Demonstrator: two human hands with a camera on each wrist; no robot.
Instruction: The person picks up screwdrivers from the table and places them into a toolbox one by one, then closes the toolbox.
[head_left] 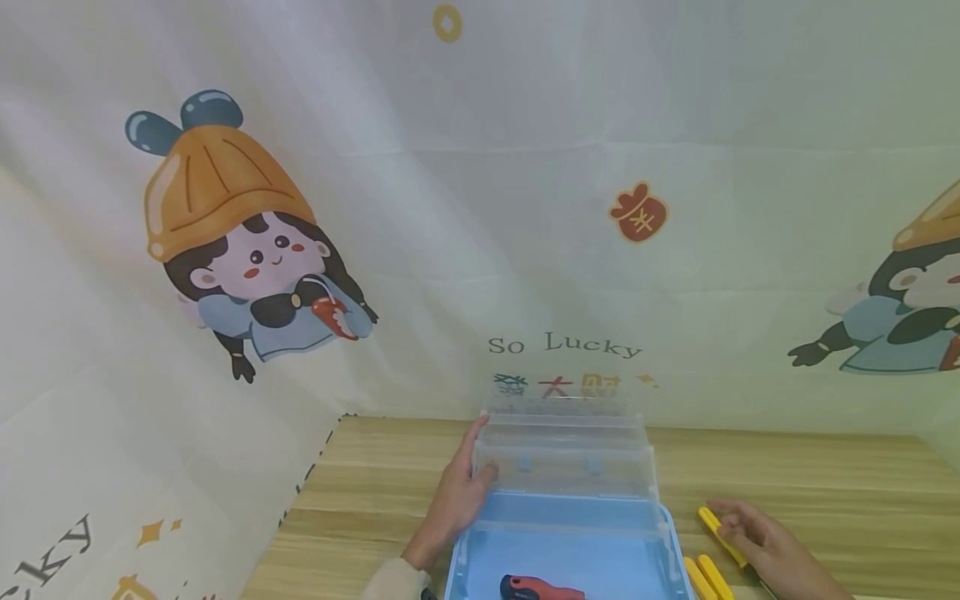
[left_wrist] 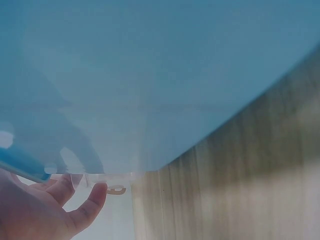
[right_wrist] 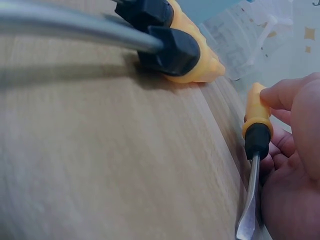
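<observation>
My left hand (head_left: 453, 496) grips the side edge of the clear lid (head_left: 570, 467), which stands raised at the back of a blue plastic box (head_left: 480, 558). In the left wrist view, the hand (left_wrist: 50, 207) shows at the lower left, below the box's blue wall (left_wrist: 150, 90). My right hand (head_left: 772, 546) is right of the box, its thumb and fingers around the yellow handle of a flat-blade screwdriver (right_wrist: 257, 110). That screwdriver's black collar and metal shaft point back along the palm. Inside the box lies a red-and-black handled tool (head_left: 543, 587), partly cut off by the frame.
Two more yellow-handled screwdrivers (head_left: 708, 577) lie side by side against the box's right side; their black collars and shafts show close up in the right wrist view. Everything stands on a wood-grain table (head_left: 360, 483). A printed cloth (head_left: 465, 208) hangs behind it.
</observation>
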